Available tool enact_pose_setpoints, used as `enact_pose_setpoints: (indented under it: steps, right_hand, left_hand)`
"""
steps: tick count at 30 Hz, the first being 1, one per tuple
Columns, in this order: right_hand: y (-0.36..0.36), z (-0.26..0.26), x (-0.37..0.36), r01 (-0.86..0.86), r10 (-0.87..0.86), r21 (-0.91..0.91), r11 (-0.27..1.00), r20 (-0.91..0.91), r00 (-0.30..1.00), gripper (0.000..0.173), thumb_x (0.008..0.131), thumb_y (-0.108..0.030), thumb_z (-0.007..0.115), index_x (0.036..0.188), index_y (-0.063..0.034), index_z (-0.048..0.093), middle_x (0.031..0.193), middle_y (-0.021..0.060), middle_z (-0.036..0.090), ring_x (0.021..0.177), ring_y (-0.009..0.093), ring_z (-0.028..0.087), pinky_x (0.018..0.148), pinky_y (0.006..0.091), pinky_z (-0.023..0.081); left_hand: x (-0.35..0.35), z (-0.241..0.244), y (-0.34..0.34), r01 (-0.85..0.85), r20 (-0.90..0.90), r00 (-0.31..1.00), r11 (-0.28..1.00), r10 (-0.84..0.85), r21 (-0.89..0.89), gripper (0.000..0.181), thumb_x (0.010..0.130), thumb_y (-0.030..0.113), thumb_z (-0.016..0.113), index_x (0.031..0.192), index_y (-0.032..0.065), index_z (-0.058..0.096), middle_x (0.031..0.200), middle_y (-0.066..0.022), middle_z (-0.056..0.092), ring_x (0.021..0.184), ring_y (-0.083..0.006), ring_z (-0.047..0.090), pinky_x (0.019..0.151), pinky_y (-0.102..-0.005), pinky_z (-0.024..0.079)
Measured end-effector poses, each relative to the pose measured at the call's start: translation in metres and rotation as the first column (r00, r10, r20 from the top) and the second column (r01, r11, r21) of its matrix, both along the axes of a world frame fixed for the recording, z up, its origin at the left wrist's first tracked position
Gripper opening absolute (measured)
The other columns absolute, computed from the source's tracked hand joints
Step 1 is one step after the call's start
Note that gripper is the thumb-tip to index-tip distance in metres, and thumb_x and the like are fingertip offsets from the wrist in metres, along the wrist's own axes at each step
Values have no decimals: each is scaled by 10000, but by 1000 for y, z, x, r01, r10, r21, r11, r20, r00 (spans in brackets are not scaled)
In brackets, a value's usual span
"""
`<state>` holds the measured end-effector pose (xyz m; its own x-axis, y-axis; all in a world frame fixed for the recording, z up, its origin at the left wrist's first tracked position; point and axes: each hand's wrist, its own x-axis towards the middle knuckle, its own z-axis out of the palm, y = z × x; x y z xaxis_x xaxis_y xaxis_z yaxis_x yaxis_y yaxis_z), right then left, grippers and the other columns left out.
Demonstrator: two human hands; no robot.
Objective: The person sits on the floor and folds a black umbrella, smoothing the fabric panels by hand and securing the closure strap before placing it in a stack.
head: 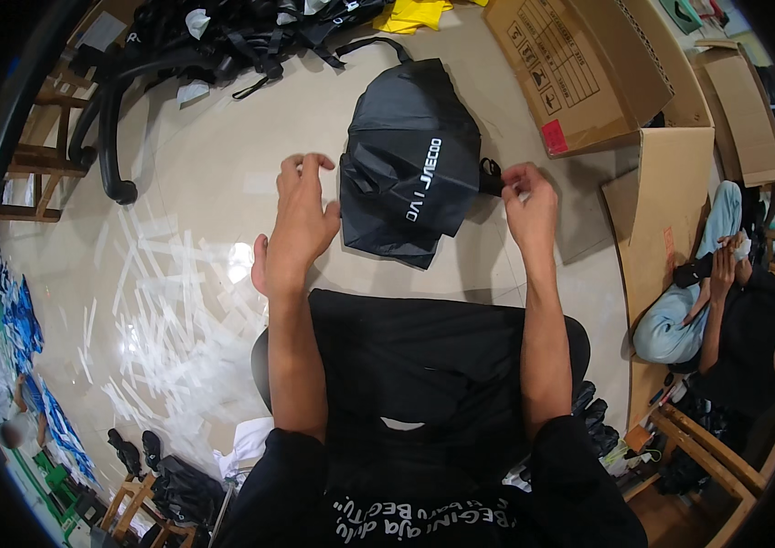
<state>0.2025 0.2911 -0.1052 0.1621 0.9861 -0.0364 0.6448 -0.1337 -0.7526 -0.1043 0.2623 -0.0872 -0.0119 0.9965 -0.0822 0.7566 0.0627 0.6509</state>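
A black folding umbrella (408,164) with white lettering lies partly spread on the tiled floor in front of me, its canopy loose and creased. At its right side its black handle (492,183) and a small wrist loop stick out. My right hand (530,195) is at the handle's end, thumb and fingers curled close to it; whether they grip it is unclear. Just left of the canopy is my left hand (305,205), its fingers apart and slightly bent, holding nothing. A black strap reaches out from the far end of the canopy.
Clear plastic strips (175,322) litter the floor at left. A heap of black umbrellas (223,41) lies at the far left, by a black chair base (113,137). Cardboard boxes (566,68) stand at right. A seated person (723,308) works beside a cardboard sheet (675,205).
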Motion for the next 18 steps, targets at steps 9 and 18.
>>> enact_pose_setpoints:
  steps: [9, 18]
  right_hand:
    - [-7, 26, -27, -274, 4, -379, 884, -579, 815, 216, 914, -209, 718, 1004, -12, 730, 928, 33, 709, 841, 117, 626, 751, 280, 458]
    - [-11, 34, -25, -411, 167, -218, 885, -675, 718, 248, 869, -207, 802, 1008, -6, 760, 930, -13, 704, 883, 86, 598, 840, 271, 460]
  left_hand:
    - [16, 5, -5, 229, -15, 972, 966, -233, -120, 318, 876, 296, 745, 1115, 100, 669, 1223, -96, 525, 1198, -290, 477, 1004, -380, 360]
    - [18, -7, 8, 33, 233, 972, 992, -4, -121, 295, 919, 322, 714, 1044, 56, 683, 1031, -42, 643, 1038, -215, 574, 859, -367, 432]
